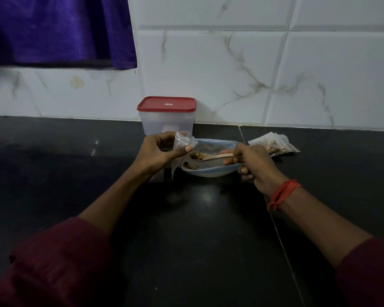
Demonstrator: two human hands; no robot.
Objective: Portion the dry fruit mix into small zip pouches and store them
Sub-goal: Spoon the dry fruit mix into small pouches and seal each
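My left hand [159,151] pinches a small clear zip pouch [182,142] upright by its mouth, just left of a pale blue bowl [211,172] on the black counter. My right hand [253,161] grips the handle of a wooden spoon [211,156], whose scoop holds a few pieces of dry fruit next to the pouch opening. A little dry fruit mix [190,166] lies at the bowl's left side. Filled pouches [274,144] lie stacked on the counter to the right of the bowl.
A clear plastic box with a red lid [166,115] stands shut against the white tiled wall [275,69] behind the bowl. A purple cloth [58,29] hangs at the upper left. The black counter [197,229] stretches wide toward me and to both sides.
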